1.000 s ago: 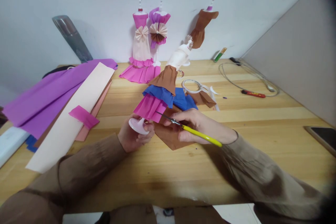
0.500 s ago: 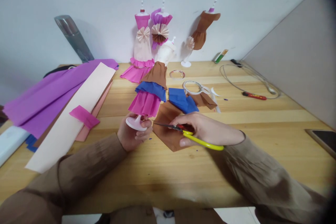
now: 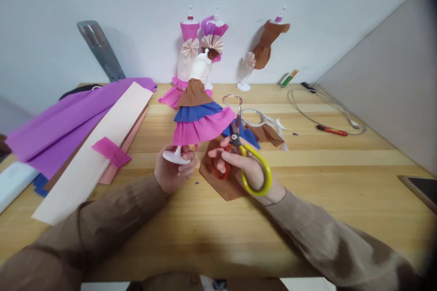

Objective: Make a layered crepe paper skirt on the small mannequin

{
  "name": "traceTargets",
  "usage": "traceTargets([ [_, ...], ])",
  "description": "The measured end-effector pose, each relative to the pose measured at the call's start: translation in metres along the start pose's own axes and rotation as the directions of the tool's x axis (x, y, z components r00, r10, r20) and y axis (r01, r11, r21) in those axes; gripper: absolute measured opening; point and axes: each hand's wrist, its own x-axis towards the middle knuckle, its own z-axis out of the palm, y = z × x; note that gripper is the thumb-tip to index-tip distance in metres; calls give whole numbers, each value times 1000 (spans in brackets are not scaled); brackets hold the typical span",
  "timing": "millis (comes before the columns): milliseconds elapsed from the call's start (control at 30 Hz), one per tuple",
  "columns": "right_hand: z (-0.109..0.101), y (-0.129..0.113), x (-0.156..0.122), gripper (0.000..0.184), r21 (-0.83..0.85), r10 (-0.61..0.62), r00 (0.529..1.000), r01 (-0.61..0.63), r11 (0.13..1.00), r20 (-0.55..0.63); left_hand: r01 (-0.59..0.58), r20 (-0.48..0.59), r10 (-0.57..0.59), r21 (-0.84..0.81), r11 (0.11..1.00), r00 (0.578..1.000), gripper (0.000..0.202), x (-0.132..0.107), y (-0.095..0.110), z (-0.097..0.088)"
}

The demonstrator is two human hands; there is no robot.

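My left hand point(image 3: 172, 173) grips the round white base point(image 3: 175, 157) of a small mannequin point(image 3: 200, 67) and holds it upright above the table. The mannequin wears a tiered paper skirt point(image 3: 201, 120): brown on top, blue in the middle, pink below. My right hand point(image 3: 244, 168) holds scissors point(image 3: 244, 163) with one red and one yellow handle loop, blades pointing up close to the skirt's right edge. A brown paper piece point(image 3: 221, 182) lies on the table under my right hand. Blue paper point(image 3: 251, 137) lies behind the scissors.
Three dressed mannequins point(image 3: 191, 54) stand by the wall. Purple point(image 3: 64, 120), cream point(image 3: 102, 141) and pink point(image 3: 111, 151) paper sheets lie at the left. Tape rolls point(image 3: 254, 116), a cable point(image 3: 321, 104), a red tool point(image 3: 332, 131) and a phone point(image 3: 421, 188) lie on the wooden table point(image 3: 307, 182).
The mannequin has been tilted from leaning right to upright. My right hand turned the scissors from lying level to blades pointing up beside the skirt.
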Motion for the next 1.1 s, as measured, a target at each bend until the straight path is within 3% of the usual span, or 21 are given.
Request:
traceTargets([
  [67, 11, 9, -1, 44, 107, 56, 997, -49, 993, -60, -9, -21, 9, 3, 1000, 1000, 12, 0, -1, 0],
  [167, 22, 16, -6, 44, 134, 72, 997, -69, 988, -11, -25, -58, 25, -7, 1000, 998, 13, 0, 0, 1],
  [300, 23, 19, -18, 34, -140, 99, 990, -84, 987, 104, -50, -73, 50, -4, 999, 996, 13, 1, 6, 2],
  [367, 20, 18, -23, 30, -284, 29, 989, 15, 959, 147, -58, -64, 58, -5, 998, 996, 12, 1, 9, 2],
  [433, 15, 17, -26, 23, -437, -104, 973, 187, 880, 207, -65, -48, 64, -13, 998, 997, 13, 1, 12, 1],
  [500, 11, 16, -28, 15, -567, -250, 935, 352, 745, 251, -71, -38, 70, -31, 997, 997, 17, 0, 13, 1],
  [567, 10, 14, -26, 14, -631, -377, 898, 430, 645, 226, -64, -32, 63, -40, 997, 998, 21, 0, 12, 1],
  [733, 22, 3, -2, 31, -570, -577, 816, 473, 672, -3, -18, -16, 18, -17, 1000, 1000, 17, 1, 8, 0],
  [867, 35, -5, 21, 25, -669, -693, 720, 495, 554, -41, -10, -3, 10, -2, 1000, 1000, 21, 0, 4, 1],
  [1000, 39, -2, 28, 14, -786, -762, 643, 509, 352, 75, 0, 15, 0, 0, 1000, 1000, 19, -1, 3, 1],
  [1100, 38, 3, 27, 15, -809, -758, 623, 539, 234, 196, 6, 26, -6, 3, 1000, 1000, 15, 0, 4, -1],
])
